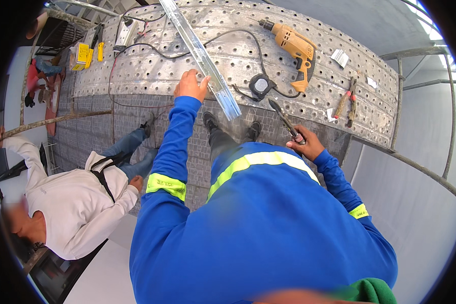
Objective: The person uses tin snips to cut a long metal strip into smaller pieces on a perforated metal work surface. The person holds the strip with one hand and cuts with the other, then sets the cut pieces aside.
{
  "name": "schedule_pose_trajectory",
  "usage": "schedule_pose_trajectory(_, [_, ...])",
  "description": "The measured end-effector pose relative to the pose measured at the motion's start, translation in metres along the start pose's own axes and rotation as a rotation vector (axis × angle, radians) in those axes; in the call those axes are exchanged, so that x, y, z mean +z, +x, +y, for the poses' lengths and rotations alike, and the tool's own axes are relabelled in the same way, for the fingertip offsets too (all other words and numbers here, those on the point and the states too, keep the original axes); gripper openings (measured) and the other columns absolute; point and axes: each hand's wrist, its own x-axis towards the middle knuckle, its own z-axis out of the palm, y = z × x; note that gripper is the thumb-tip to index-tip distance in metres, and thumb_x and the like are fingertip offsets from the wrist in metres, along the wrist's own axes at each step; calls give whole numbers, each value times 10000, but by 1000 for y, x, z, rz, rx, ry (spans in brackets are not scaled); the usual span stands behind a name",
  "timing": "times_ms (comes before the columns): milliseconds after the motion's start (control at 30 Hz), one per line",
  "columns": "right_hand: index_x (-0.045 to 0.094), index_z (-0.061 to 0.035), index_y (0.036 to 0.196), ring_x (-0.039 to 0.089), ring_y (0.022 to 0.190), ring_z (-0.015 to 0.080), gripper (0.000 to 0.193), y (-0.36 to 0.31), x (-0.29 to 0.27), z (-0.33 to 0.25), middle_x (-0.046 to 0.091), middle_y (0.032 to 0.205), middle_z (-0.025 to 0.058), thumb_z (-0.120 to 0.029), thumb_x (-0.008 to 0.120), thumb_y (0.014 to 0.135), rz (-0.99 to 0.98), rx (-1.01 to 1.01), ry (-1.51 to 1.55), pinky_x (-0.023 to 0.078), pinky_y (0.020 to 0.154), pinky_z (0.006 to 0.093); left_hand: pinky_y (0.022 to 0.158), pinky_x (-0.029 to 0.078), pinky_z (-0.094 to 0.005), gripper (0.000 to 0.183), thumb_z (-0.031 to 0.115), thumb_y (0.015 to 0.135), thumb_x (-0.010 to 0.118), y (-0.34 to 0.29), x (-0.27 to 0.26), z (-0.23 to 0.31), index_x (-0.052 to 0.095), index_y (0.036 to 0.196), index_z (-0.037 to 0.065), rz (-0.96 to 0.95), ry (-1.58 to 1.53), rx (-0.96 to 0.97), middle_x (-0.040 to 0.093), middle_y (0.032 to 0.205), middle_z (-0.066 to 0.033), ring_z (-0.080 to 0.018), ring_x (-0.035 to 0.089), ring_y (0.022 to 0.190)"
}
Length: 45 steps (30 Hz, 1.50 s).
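A long silvery metal channel [196, 49] lies slantwise across the perforated metal platform [152, 71], its near end jutting past the front edge. My left hand [191, 85] rests at the channel's left side, fingers spread, the thumb at its edge. Off to the right, my right hand [308, 143] is closed round the handles of what look like tin snips [285, 117], dark jaws pointing up and left. Between the two hands, a black and grey tape measure [261, 85] sits near the platform's front edge. Beyond it lies a yellow corded drill [296, 45].
Two red-marked hand tools [351, 109] lie at the right. A black cable [228, 33] winds over the platform. Yellow items [82, 57] sit at its left end. A person in a white top [81, 202] stands at my left. Metal rails [425, 177] run along the right.
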Motion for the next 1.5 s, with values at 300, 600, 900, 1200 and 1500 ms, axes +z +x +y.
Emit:
schedule_pose_trajectory(300, [574,-13,1235,597,886,185,576,-23,7,17,637,946,94,-333,812,819,62,64,-26,497,843,346,1154,313,-521,685,253,700,862,13,-12,25,570,1317,191,-190,730,1133,535,1304,-1,-189,477,1306])
schedule_pose_trajectory(600, [568,-3,1278,660,1055,340,620,-28,7,5,676,1136,213,-371,779,827,-5,68,-37,501,931,412,1053,393,-461,418,286,717,833,29,2,30,592,1037,163,16,498,1173,588,1049,-10,-212,584,1078])
schedule_pose_trajectory(900, [575,-39,1270,646,1041,310,536,-14,13,-6,672,1148,161,-327,744,852,-170,85,-31,487,924,406,988,386,-444,402,261,724,814,31,17,17,585,1035,150,11,371,1123,587,1021,-20,-232,571,1064])
schedule_pose_trajectory(1200, [582,-30,1287,665,1041,339,555,-9,30,0,686,1131,195,-360,728,865,-224,128,-106,510,905,410,992,397,-434,291,199,761,784,43,22,21,610,994,177,10,401,1167,587,1014,-9,-228,572,1061])
schedule_pose_trajectory(1500, [599,-55,1300,684,994,308,570,-10,40,-4,710,1087,173,-368,760,852,-136,198,-116,528,863,408,960,396,-411,282,180,755,785,47,37,27,625,987,193,94,380,1133,595,996,3,-207,580,1039])
